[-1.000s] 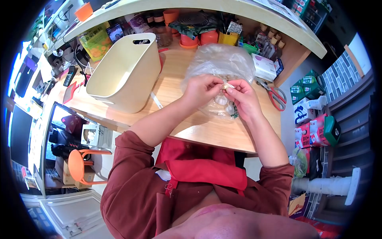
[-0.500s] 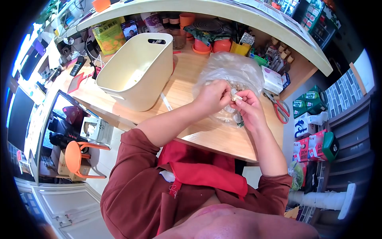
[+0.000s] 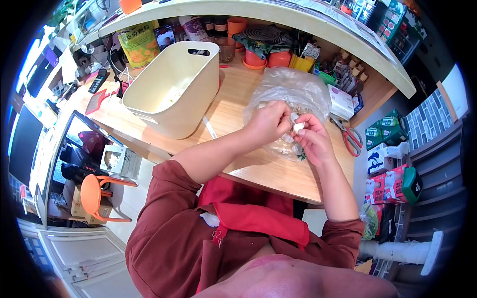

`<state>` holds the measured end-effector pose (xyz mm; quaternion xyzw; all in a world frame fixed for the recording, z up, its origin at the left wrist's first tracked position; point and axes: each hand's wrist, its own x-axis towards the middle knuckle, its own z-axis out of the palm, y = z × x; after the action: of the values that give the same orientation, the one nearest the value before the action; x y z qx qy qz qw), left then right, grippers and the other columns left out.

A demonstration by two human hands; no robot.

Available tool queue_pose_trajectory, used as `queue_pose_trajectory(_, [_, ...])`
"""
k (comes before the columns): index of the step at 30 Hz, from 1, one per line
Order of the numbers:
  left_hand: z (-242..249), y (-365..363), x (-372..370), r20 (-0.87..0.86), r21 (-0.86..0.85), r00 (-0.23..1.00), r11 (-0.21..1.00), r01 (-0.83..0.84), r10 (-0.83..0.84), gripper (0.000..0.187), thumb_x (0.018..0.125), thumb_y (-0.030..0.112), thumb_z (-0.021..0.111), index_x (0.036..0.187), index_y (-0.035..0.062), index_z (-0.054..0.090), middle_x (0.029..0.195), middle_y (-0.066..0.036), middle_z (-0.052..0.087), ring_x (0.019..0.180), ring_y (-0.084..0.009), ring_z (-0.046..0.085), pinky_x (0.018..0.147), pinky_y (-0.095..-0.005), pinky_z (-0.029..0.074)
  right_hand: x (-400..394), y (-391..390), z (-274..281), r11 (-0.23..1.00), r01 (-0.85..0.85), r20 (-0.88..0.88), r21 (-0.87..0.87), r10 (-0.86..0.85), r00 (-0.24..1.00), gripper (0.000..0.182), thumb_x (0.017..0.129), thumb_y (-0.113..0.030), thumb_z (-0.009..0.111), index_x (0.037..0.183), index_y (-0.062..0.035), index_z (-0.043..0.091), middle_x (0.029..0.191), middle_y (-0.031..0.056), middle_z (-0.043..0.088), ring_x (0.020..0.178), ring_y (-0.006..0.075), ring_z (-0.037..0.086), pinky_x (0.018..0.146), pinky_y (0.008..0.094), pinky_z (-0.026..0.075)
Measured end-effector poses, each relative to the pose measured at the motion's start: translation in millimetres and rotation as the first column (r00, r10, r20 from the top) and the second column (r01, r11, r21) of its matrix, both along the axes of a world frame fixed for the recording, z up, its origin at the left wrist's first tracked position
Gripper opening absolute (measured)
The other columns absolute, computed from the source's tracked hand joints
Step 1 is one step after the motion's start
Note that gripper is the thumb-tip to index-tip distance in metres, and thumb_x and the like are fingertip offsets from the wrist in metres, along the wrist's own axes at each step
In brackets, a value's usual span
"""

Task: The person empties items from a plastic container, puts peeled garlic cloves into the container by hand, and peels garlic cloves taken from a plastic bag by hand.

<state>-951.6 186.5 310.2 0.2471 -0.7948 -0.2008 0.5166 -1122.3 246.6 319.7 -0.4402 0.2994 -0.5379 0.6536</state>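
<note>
Over the tabletop, my left hand is closed in a pinch, its fingertips right beside a small white piece. My right hand grips this piece between thumb and fingers; it looks like a garlic clove, though it is too small to be sure. What the left fingertips pinch is hidden. Behind and under both hands lies a crumpled clear plastic bag, with several similar whitish-brown pieces showing in it. To the left stands a cream plastic bin with a few small pale bits on its floor.
Red-handled scissors lie at the table's right side. A white strip rests near the bin. Orange pots, a yellow pouch and small bottles line the back under a raised shelf. An orange stool stands at left.
The piece in my right fingers has turned and now shows a rounder, whiter face. My fingertips have moved slightly apart. The bag and bin shift only slightly with the view.
</note>
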Motion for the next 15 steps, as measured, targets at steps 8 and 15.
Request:
queue_pose_trajectory(8, [3.8,-2.5,1.6,-0.005,0.087,0.995,0.991,-0.101,0.102,0.011,0.076,0.007,0.059,0.084,0.0017,0.053,0.077,-0.017,0.058,0.073,-0.0355,0.057,0.063,-0.0414,0.046,-5.4,2.9,3.3,0.980,-0.195,-0.065,0.035,0.197,0.978,0.027,0.077,0.002,0.059,0.101,-0.0059,0.053,0.090,0.0037,0.058,0.081,0.0141,0.059,0.068,0.0238,0.046])
queue_pose_trajectory(15, [3.0,-8.0,3.0,0.192,0.264,0.981,0.960,-0.090,0.039,0.010,0.077,0.011,0.058,0.081,0.0019,0.059,0.075,-0.019,0.062,0.071,-0.0345,0.061,0.063,-0.0402,0.048,-2.6,4.6,6.1,0.987,-0.161,-0.095,-0.012,0.160,0.983,0.024,0.081,-0.005,0.063,0.103,-0.0050,0.054,0.094,0.0049,0.061,0.085,0.0142,0.060,0.070,0.0244,0.046])
